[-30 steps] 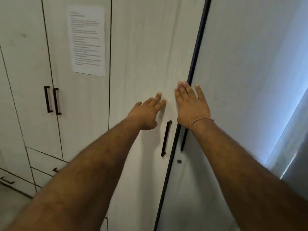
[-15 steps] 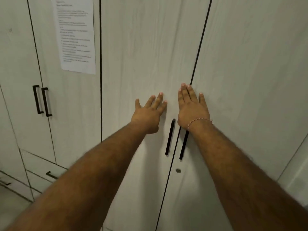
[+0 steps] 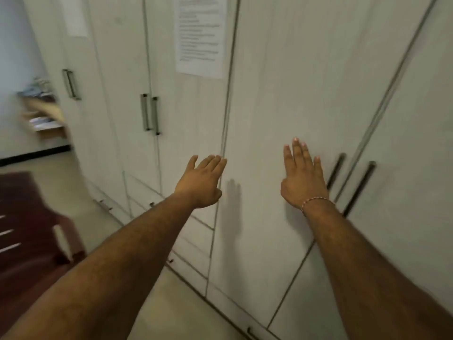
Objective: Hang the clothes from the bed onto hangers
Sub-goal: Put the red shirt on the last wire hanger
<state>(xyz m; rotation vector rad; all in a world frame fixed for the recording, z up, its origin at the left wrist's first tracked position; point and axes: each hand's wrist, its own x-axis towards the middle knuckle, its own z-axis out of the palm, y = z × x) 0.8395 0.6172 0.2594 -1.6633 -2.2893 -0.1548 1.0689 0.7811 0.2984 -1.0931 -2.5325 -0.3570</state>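
Against the pale wood-grain wardrobe door (image 3: pixel 282 94), our view has swung left since a second ago: then the right-hand leaf stood ajar, half a second ago both leaves were flush, and now the closed pair with its two slim dark bar handles (image 3: pixel 336 170) sits right of our hands. We read this as the wardrobe just shut, so one hanging round is likely finished and we are turning away for the next garment.

From the head view, the right hand (image 3: pixel 303 179) is left of those dark handles, fingers straight and together, either flat on the door or just off it; we cannot tell which. A thin pink thread bracelet (image 3: pixel 316 201) circles its wrist. The left hand (image 3: pixel 200 182) is further left of the handles, over the seam with the next door, fingers straight and loosely spread, lifted clear enough to cast its shadow on the panel. Neither grip holds anything; both are empty and relaxed.

Further left of the handles hangs a white printed paper notice (image 3: pixel 200 36), then a second pair of grey bar handles (image 3: pixel 150 114). Far left a dark maroon slatted plastic chair (image 3: pixel 29 231) stands on the floor, and a blurred heap of things lies beyond it. No bed, clothes or hangers show in this view; we judge the clothes to be somewhere off to the left.
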